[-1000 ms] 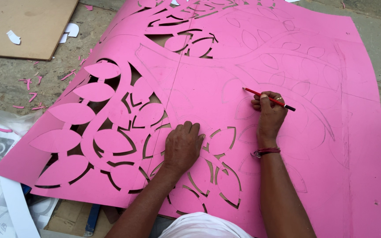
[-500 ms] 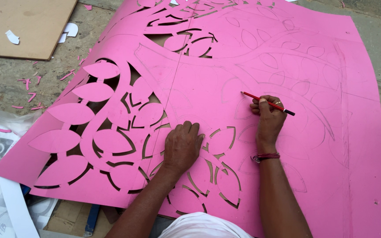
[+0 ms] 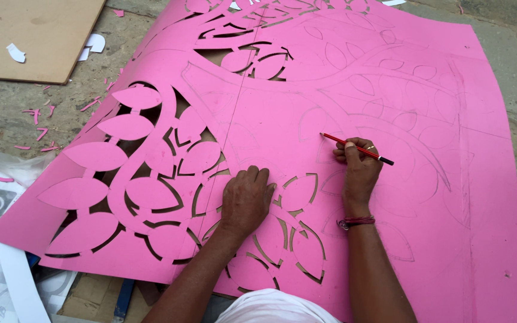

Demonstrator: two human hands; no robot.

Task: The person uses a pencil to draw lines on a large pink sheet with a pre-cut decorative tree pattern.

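The pink sheet [image 3: 390, 78] lies flat on the stone floor [image 3: 91, 78] and fills most of the head view.

Progress, judged from the sheet's condition:
- Left portion: the leaf pattern is cut through. Dark slots outline the leaves, and the floor shows in the gaps.
- Upper centre: a smaller group of cut leaves is also finished.
- Right portion: only pencil lines are present, giving branch curves and leaf outlines. No cuts are visible there.
- The estimate is that about half of the sheet is cut, while marking is in hand on the remainder and cutting of that area is left.

Hand state:
- The left hand [image 3: 245, 200] lies palm down on the sheet, fingers together, pressing on a cut area. It grips nothing.
- The right hand [image 3: 359, 173] is closed around a red pencil [image 3: 354, 148], whose tip touches the sheet at an unfinished outline.
- The two hands are near each other but not touching.

Count:
- Pink sheets: one.
- Pencils: one.
- Hands: two, both belonging to the person.
- Wrist bands [image 3: 355, 222]: one, on the right wrist.
- Brown boards [image 3: 31, 36]: one, at upper left.
- Pink offcuts [image 3: 40, 113]: many small strips on the floor, too scattered to count.
- Cut leaves: too many, and partly hidden, for a reliable figure.
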